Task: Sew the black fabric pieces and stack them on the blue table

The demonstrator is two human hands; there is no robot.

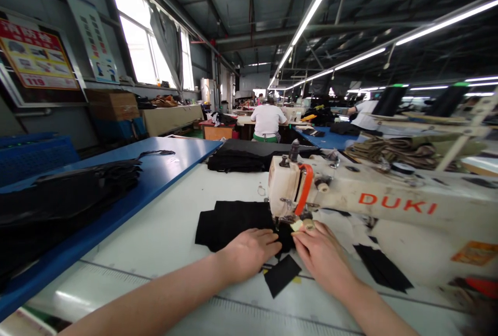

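A black fabric piece (pixel 233 222) lies on the white sewing table, its right end under the needle area of a sewing machine (pixel 286 185). My left hand (pixel 249 253) rests on the near edge of this fabric, fingers stretched out and lying flat, just left of the needle. To the right of the needle, my right hand (pixel 324 258) pinches the fabric's edge between thumb and fingers. Part of that grip is hidden by the machine's parts. A small black fabric rectangle (pixel 282 276) lies between my hands, nearer to me.
Black cut strips (pixel 383 267) lie right of my right hand. Behind the machine head is a folded black fabric stack (pixel 237 159). More black fabric (pixel 70 196) covers part of the blue table (pixel 175 148) at left. A person in white (pixel 268 121) sits ahead.
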